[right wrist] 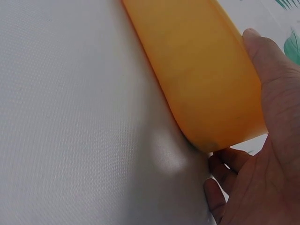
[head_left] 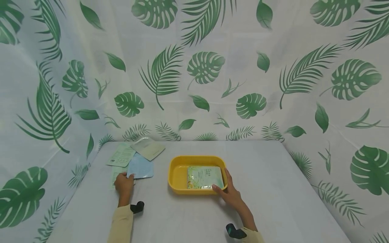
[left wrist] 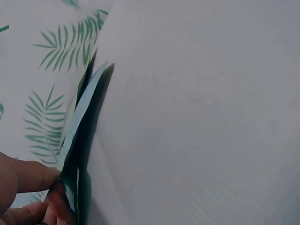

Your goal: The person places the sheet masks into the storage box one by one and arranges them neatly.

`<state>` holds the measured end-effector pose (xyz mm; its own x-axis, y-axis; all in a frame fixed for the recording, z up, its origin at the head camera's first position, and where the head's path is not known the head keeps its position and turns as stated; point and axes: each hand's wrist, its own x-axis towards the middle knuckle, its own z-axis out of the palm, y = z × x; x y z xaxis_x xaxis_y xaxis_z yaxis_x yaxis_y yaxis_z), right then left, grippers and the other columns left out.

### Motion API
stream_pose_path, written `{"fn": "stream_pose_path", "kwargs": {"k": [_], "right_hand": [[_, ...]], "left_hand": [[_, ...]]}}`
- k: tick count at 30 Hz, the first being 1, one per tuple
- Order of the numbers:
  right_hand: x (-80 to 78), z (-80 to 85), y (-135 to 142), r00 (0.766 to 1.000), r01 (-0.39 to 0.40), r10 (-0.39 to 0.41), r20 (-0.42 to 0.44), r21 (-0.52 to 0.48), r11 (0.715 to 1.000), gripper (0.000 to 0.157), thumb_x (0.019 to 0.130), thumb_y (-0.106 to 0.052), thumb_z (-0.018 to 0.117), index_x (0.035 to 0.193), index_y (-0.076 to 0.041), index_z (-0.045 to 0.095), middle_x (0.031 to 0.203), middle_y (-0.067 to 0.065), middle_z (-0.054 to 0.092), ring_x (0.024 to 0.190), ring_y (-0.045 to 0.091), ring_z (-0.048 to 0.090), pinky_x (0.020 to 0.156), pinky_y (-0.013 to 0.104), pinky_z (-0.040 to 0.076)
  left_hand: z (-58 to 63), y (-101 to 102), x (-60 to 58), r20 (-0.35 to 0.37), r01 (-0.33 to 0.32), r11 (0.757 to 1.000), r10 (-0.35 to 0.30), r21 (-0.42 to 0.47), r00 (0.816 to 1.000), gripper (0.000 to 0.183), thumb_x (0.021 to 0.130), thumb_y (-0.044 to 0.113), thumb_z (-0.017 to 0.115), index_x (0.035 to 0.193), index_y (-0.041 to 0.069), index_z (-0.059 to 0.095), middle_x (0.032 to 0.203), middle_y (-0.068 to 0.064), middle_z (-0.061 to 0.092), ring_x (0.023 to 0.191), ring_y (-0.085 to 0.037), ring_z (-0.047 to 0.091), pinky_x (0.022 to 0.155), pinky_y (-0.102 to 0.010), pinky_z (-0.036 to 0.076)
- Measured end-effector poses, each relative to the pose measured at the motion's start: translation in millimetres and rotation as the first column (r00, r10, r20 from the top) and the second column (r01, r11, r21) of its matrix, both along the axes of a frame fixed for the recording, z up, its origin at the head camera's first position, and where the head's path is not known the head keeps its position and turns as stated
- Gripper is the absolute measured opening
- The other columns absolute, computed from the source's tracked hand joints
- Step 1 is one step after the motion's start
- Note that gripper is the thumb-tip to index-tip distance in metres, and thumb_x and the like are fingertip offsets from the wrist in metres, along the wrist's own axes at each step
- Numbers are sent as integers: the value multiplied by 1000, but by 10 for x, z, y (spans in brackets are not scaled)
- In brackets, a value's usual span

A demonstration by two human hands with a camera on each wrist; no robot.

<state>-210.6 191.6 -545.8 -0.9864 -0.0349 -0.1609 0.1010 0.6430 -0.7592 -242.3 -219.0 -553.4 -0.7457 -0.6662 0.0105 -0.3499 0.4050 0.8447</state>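
My left hand (head_left: 124, 185) pinches the near edge of a flat, light blue packet (head_left: 140, 167), thumb on top. In the left wrist view the thumb and fingers grip the thin packet (left wrist: 82, 126), seen edge-on. My right hand (head_left: 231, 195) holds the right end of a yellow plastic tray (head_left: 177, 191), its thumb over the near rim and its fingers around the far side. Inside the tray, towards its right, lies a green and white printed packet (head_left: 204, 178). The right wrist view shows the tray's yellow outer wall (right wrist: 201, 70) against the thumb and fingers.
Around the blue packet lie a pale green printed packet (head_left: 121, 156), another green one (head_left: 118, 172) partly covered, and a beige packet with a clear part (head_left: 149, 148). The white tabletop (head_left: 182, 219) meets leaf-printed cloth walls (head_left: 212, 111) at the back and sides.
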Motion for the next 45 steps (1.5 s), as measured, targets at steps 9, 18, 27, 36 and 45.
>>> {"fn": "stream_pose_path", "kwargs": {"k": [9, 18, 27, 36, 45], "right_hand": [[-14, 11, -4, 1000, 1, -1, 18, -5, 1000, 95, 89, -60, 56, 156, -34, -6, 162, 20, 16, 135, 60, 30, 99, 76, 28], [5, 4, -9, 1000, 1, 0, 20, -21, 1000, 95, 89, -60, 58, 156, -35, -5, 161, 22, 18, 134, 60, 33, 95, 72, 37], [-5, -4, -1, 1000, 3, -3, 24, -6, 1000, 96, 88, -62, 57, 156, -34, -4, 160, 23, 19, 133, 60, 34, 96, 72, 36], [-7, -49, 5, 1000, -12, 12, 15, -17, 1000, 96, 88, -63, 56, 156, -33, -5, 162, 20, 15, 136, 59, 29, 100, 76, 26], [-20, -30, 13, 1000, -14, 14, 15, -21, 1000, 97, 88, -63, 57, 156, -34, -5, 161, 21, 17, 136, 58, 31, 100, 74, 30]], "left_hand": [[-14, -63, 107, -93, -27, 998, 32, 56, 995, 30, 91, 2, 44, 112, -19, 49, 107, -39, 55, 101, -51, 53, 83, -57, 40], [38, -115, 113, -107, -142, 951, 177, 273, 978, 41, 101, 10, 25, 132, -15, 32, 130, -41, 45, 124, -50, 46, 102, -58, 37], [8, -130, 127, -170, -163, 878, 264, 450, 949, 51, 101, 16, 41, 142, -6, 20, 146, -34, 34, 134, -42, 40, 109, -50, 35], [46, -110, 163, -181, -71, 841, 196, 537, 964, 72, 93, 2, 57, 152, 1, 16, 156, -21, 30, 142, -36, 35, 114, -46, 33], [37, -92, 196, -235, -13, 861, 152, 508, 960, 65, 97, 3, 50, 153, 6, 18, 155, -18, 32, 141, -34, 36, 114, -46, 33]]}}
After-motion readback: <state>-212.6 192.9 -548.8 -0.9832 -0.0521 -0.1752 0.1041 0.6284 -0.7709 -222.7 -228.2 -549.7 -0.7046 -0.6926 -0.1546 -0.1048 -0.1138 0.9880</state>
